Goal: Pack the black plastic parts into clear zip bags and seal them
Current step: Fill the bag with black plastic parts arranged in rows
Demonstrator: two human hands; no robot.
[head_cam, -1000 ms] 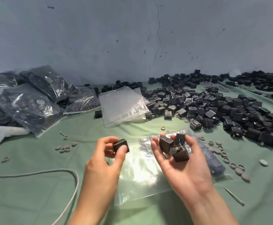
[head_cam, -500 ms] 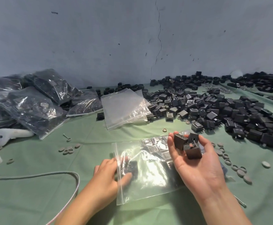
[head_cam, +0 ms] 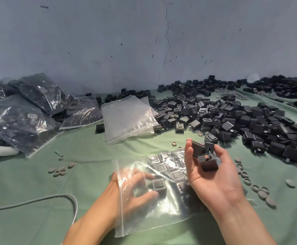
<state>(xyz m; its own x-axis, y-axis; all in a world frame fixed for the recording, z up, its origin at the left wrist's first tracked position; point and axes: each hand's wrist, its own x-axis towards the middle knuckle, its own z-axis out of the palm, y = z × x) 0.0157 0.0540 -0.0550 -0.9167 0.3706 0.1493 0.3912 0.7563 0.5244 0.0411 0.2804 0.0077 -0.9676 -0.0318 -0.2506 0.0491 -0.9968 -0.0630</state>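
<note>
Head view: the left forearm is coming up from the bottom edge and passing through the open mouth of the clear zip bag [head_cam: 161, 214], which is lying flat on the green surface [head_cam: 29, 218]. The left hand [head_cam: 137, 190] is sitting inside the bag, seen through the plastic and slightly blurred. Its thumb and fingers are curling around one black part [head_cam: 159, 186], grasping it. More parts are lying in the bag's far end.

The right forearm is rising from the lower right, with the right hand [head_cam: 213, 175] turned palm up above the bag's right side. Its fingers are half bent, cradling a cluster of black parts [head_cam: 206, 156] between the fingertips and thumb.

Beyond the hands, a stack of empty bags [head_cam: 128, 119] is lying beside a broad pile of loose parts [head_cam: 232, 117] that is spreading to the right. Filled bags [head_cam: 20, 112] are leaning together on the left. Grey discs [head_cam: 61, 171] are lying scattered near both hands, and a grey cable [head_cam: 55, 198] is curving across the lower left. Any marking on the parts is too small to read.
</note>
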